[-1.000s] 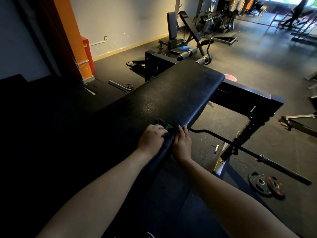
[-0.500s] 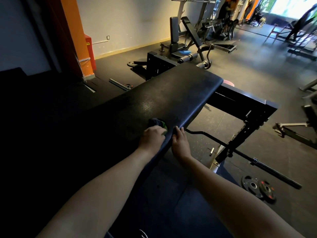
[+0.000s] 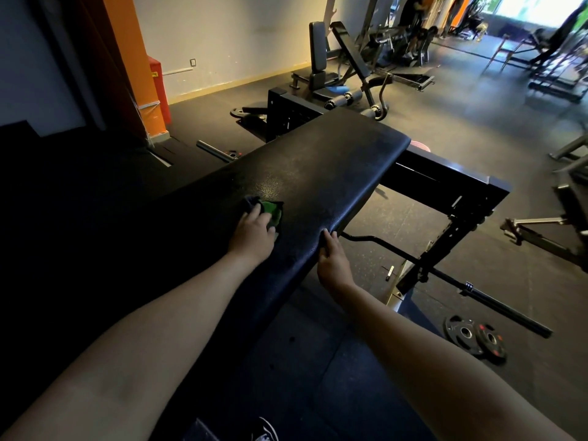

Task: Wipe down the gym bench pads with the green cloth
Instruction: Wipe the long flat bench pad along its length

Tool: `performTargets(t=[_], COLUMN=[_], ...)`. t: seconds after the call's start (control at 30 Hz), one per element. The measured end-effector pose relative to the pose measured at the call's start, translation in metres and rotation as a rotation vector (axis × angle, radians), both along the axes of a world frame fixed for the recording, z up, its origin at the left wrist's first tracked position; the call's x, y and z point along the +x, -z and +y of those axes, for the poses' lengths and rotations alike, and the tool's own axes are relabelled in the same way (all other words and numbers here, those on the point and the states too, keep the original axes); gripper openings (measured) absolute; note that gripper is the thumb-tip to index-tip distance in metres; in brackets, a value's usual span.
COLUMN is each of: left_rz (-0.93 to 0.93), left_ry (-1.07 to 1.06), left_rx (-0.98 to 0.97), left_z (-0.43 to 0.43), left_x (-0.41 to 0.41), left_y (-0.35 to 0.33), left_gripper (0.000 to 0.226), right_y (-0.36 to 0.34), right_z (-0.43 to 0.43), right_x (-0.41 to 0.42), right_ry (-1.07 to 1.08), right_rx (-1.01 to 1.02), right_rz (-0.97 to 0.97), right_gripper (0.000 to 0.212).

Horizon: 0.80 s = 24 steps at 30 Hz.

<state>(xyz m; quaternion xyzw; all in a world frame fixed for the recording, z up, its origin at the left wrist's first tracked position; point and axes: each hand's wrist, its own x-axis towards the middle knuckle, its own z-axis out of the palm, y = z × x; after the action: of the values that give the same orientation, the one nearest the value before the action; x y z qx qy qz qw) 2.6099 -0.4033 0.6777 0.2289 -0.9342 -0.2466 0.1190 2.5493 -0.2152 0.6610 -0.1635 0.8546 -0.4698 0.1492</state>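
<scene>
A long black bench pad (image 3: 318,173) runs from the lower left toward the upper right. My left hand (image 3: 253,232) presses the green cloth (image 3: 273,211) flat on the pad's top, near the middle of its width; part of the cloth shows beyond my fingers. My right hand (image 3: 332,262) grips the pad's right edge, fingers curled over the rim. The pad's near end is in deep shadow.
A black steel frame (image 3: 451,179) stands past the pad on the right, with a barbell (image 3: 445,275) lying low beside it. Two weight plates (image 3: 475,338) lie on the floor at right. Another bench machine (image 3: 337,65) stands farther back. An orange pillar (image 3: 136,65) rises at left.
My left hand has slid the cloth leftward across the pad, away from the right edge. My right hand has stayed on the edge, so the hands are now farther apart.
</scene>
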Motion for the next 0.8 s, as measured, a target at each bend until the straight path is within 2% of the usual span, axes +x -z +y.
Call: performTargets(t=[0.17, 0.37, 0.47, 0.53, 0.63, 0.73, 0.8], left_rz=[0.114, 0.146, 0.173, 0.217, 0.244, 0.198, 0.105], left_ry=[0.054, 0.185, 0.259, 0.299, 0.352, 0.362, 0.325], left_rx=[-0.06, -0.119, -0.09, -0.002, 0.207, 0.303, 0.265], left_z=[0.034, 0.07, 0.087, 0.096, 0.11, 0.107, 0.092], left_x=[0.0, 0.009, 0.013, 0.014, 0.009, -0.009, -0.019], left_y=[0.003, 0.002, 0.002, 0.0, -0.004, -0.01, -0.01], left_gripper=[0.03, 0.024, 0.023, 0.022, 0.043, 0.063, 0.076], right_y=[0.006, 0.007, 0.008, 0.007, 0.005, 0.005, 0.0], right_z=[-0.001, 0.005, 0.013, 0.018, 0.021, 0.016, 0.012], right_x=[-0.002, -0.006, -0.003, 0.003, 0.007, -0.01, -0.029], right_ry=[0.0, 0.065, 0.105, 0.12, 0.149, 0.222, 0.272], right_rx=[0.003, -0.145, -0.186, -0.321, -0.588, -0.538, -0.449], right_rz=[0.008, -0.062, -0.086, -0.124, -0.218, -0.154, -0.102], right_gripper=[0.053, 0.048, 0.039, 0.039, 0.04, 0.041, 0.036])
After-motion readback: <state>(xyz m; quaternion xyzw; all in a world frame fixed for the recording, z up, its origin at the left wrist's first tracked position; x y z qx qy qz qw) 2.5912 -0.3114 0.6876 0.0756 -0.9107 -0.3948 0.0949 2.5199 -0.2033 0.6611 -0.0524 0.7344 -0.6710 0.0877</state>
